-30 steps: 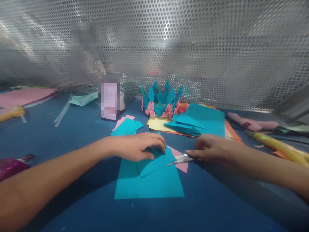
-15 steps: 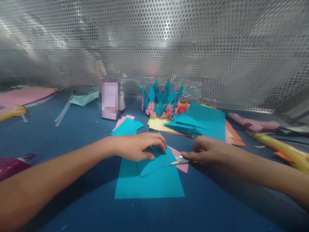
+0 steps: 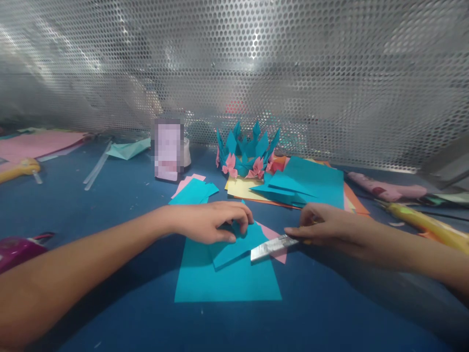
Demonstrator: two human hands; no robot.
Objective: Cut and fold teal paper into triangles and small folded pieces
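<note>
My left hand (image 3: 216, 222) rests on a folded teal paper (image 3: 238, 247), its fingers bent and apart, thumb spread from them. Beneath that paper lies a larger flat teal sheet (image 3: 227, 288), and a pink paper (image 3: 280, 255) sticks out at the right. My right hand (image 3: 318, 225) is closed around a utility knife (image 3: 273, 248). The knife's broad silver flat side shows, and its end lies over the right edge of the folded paper. Most of the handle is hidden in the fingers; a bit of yellow shows.
A teal paper crown (image 3: 247, 154) with pink bows stands behind, beside stacked coloured papers (image 3: 311, 181). A phone (image 3: 168, 151) stands upright at centre left. Pink and yellow glue guns (image 3: 432, 222) lie right. Small teal pieces (image 3: 194, 191) lie behind my left hand.
My right hand has drawn back slightly to the right. The knife has turned from a thin edge-on view to showing its broad side. My left hand stays in place.
</note>
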